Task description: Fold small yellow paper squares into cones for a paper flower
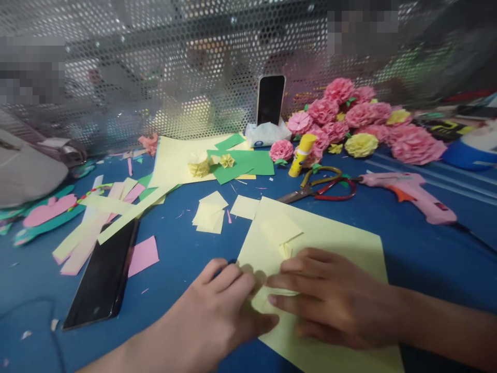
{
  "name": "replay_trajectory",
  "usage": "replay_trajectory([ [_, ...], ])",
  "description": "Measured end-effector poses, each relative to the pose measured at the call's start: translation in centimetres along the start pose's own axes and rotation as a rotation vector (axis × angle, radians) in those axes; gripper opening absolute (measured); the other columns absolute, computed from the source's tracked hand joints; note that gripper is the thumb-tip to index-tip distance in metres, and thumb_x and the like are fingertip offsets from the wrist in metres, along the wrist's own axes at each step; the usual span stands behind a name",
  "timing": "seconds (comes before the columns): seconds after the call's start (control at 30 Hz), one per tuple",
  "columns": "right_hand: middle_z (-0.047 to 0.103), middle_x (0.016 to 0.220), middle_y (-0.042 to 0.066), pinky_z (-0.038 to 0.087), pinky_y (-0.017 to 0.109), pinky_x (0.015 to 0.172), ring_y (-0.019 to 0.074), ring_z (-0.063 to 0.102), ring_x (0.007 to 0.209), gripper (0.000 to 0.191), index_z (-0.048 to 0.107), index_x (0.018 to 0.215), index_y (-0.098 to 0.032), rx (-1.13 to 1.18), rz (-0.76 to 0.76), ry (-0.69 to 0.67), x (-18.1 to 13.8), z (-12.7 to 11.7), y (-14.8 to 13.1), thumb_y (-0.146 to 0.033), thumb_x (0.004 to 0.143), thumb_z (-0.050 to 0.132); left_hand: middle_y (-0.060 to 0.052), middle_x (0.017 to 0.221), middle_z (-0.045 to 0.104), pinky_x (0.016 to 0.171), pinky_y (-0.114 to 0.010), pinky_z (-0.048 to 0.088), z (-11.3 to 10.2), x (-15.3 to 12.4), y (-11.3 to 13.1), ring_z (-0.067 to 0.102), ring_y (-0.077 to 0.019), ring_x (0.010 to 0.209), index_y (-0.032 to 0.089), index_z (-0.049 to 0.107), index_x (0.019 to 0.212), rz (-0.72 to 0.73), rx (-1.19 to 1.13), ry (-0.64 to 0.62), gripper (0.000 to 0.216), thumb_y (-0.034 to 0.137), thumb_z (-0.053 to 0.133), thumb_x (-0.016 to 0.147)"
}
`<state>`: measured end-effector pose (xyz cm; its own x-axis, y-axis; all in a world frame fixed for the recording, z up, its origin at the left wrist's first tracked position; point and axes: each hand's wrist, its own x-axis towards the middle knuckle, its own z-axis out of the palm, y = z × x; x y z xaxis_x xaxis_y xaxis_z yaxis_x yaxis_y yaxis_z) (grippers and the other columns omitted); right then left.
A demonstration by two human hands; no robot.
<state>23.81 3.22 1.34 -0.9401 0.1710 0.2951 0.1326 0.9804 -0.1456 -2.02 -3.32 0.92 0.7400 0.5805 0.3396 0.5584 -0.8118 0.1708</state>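
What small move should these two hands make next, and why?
Perhaps lift the right hand slightly to check the spot beneath, since it sits close to the left hand over the large pale-yellow paper sheet, and together they hide part of it.

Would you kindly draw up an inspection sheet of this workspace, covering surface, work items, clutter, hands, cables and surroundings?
Surface: blue tabletop, dotted with tiny paper scraps.
Work items: large pale-yellow sheet beneath both hands; small folded yellow piece on it.
Clutter: paper strips overlapping a flat black phone; scissors, glue stick and pink glue gun beyond the sheet.
Hands: left hand and right hand close together over the sheet; blurred, grip unclear.
Cables: dark cord from the glue gun's handle.
Surroundings: perforated screen behind; upright phone before it; pink and yellow paper flowers far right.
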Motion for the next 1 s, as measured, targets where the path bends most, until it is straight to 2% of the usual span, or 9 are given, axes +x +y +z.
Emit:
replay_trajectory([
  [0.07,0.067,0.124,0.007,0.042,0.036,0.09,0.0204,0.055,0.112,0.04,0.065,0.123,-0.023,-0.021,0.005,-0.036,0.4,0.0,-0.2,-0.044,0.108,0.034,-0.005,0.1,0.057,0.086,-0.039,0.03,-0.7,-0.1,-0.1,0.05,-0.0239,0.093,0.033,0.061,0.124,0.009,-0.001,-0.076,0.03,0.027,0.057,0.096],
  [0.23,0.063,0.127,0.007,0.038,0.039,0.091,0.0225,0.05,0.114,0.045,0.064,0.123,-0.022,-0.011,-0.003,-0.052,2.0,0.5,-0.5,-0.046,0.108,0.028,-0.005,0.095,0.053,0.079,-0.039,0.028,-1.6,0.1,-0.1,0.049,-0.0254,0.091,0.032,0.062,0.121,0.002,0.008,-0.198,0.038,0.024,0.067,0.084],
  [0.4,0.063,0.116,0.008,0.037,0.038,0.083,0.0235,0.051,0.105,0.037,0.065,0.108,-0.02,-0.019,-0.024,-0.11,3.6,1.0,-0.5,-0.05,0.104,0.043,-0.004,0.092,0.054,0.076,-0.038,0.026,-1.8,0.1,0.1,0.049,-0.0249,0.089,0.035,0.063,0.12,-0.011,0.007,-0.23,0.039,0.02,0.067,0.084],
  [0.5,0.063,0.119,0.008,0.036,0.039,0.086,0.0241,0.051,0.11,0.04,0.064,0.113,-0.02,-0.042,-0.005,-0.073,3.3,1.0,-0.8,-0.05,0.106,0.038,-0.004,0.093,0.054,0.077,-0.038,0.025,-1.8,0.1,0.2,0.049,-0.0245,0.089,0.032,0.065,0.115,-0.019,-0.019,-0.231,0.036,0.019,0.069,0.081],
  [0.63,0.062,0.129,0.007,0.034,0.04,0.095,0.024,0.05,0.117,0.04,0.062,0.123,-0.022,-0.095,0.071,-0.031,1.2,0.1,-1.2,-0.044,0.108,0.032,-0.004,0.093,0.054,0.079,-0.038,0.026,-2.1,0.2,0.2,0.05,-0.0238,0.089,0.033,0.057,0.131,-0.031,-0.042,-0.254,0.045,0.018,0.062,0.088],
  [0.83,0.067,0.121,0.004,0.038,0.036,0.09,0.0205,0.055,0.112,0.037,0.067,0.116,-0.021,-0.175,0.15,0.002,-1.5,-1.5,-1.6,-0.032,0.109,0.033,-0.004,0.096,0.054,0.081,-0.04,0.029,-2.0,0.2,0.3,0.051,-0.0225,0.09,0.03,0.055,0.133,-0.026,-0.078,-0.224,0.047,0.014,0.058,0.09],
  [0.9,0.067,0.118,0.004,0.038,0.036,0.09,0.02,0.055,0.11,0.036,0.069,0.107,-0.021,-0.194,0.144,0.033,-1.6,-1.5,-1.7,-0.031,0.109,0.035,-0.005,0.099,0.056,0.082,-0.04,0.03,-1.6,0.1,0.4,0.052,-0.0217,0.091,0.028,0.057,0.131,-0.047,-0.116,-0.182,0.04,0.014,0.053,0.094],
  [1.0,0.067,0.109,0.004,0.037,0.037,0.087,0.0215,0.055,0.106,0.034,0.066,0.086,-0.019,-0.251,0.105,0.042,-0.9,-1.1,-1.7,-0.036,0.106,0.044,-0.004,0.1,0.057,0.08,-0.036,0.033,-1.0,0.1,0.4,0.052,-0.0202,0.092,0.027,0.058,0.128,-0.157,-0.2,-0.076,0.03,0.02,0.053,0.1],
])
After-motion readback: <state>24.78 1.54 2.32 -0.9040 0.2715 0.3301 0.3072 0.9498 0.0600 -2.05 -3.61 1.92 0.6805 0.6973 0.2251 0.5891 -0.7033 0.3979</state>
